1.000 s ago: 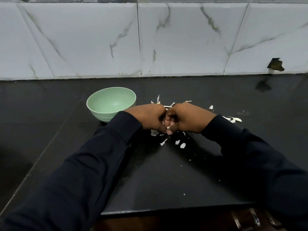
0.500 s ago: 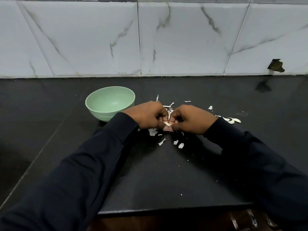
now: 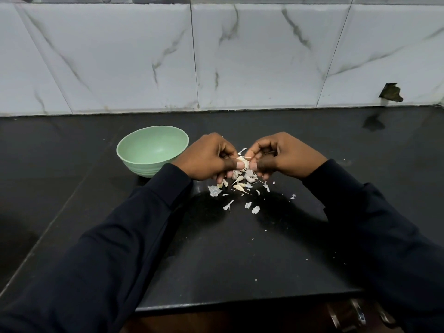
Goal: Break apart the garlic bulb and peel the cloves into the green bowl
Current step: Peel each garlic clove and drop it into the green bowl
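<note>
Overhead, the head camera looks down on a glossy black stone counter (image 3: pixel 216 255) backed by white marble-veined wall tiles (image 3: pixel 252 56). A round pale green plastic bowl (image 3: pixel 134 150) stands on the counter and looks empty; it serves as the landmark.

Just right of the bowl, two hands in dark navy sleeves (image 3: pixel 134 224) meet above the counter. The left hand (image 3: pixel 206 161) and the right hand (image 3: pixel 283 157) are both curled narrow, thumbs and fingertips pinching one small pale garlic clove (image 3: pixel 242 162) between them. A thin strip of skin sticks out from the clove towards the right fingers.

Below the hands, to the right of the bowl and nearer the camera, lies a loose heap of cloves and white papery garlic skins (image 3: pixel 241 181), with more flakes scattered further towards the counter's front edge.

The clove is probably light, firm and a little slippery once bared, while its skin is dry, brittle and tears easily. Holding the body firmly in one hand and catching the loose skin at the tip with a nail seems the surest grip.

Compared with half a second ago, the hands have risen off the counter and parted slightly, uncovering the heap that they hid.
</note>
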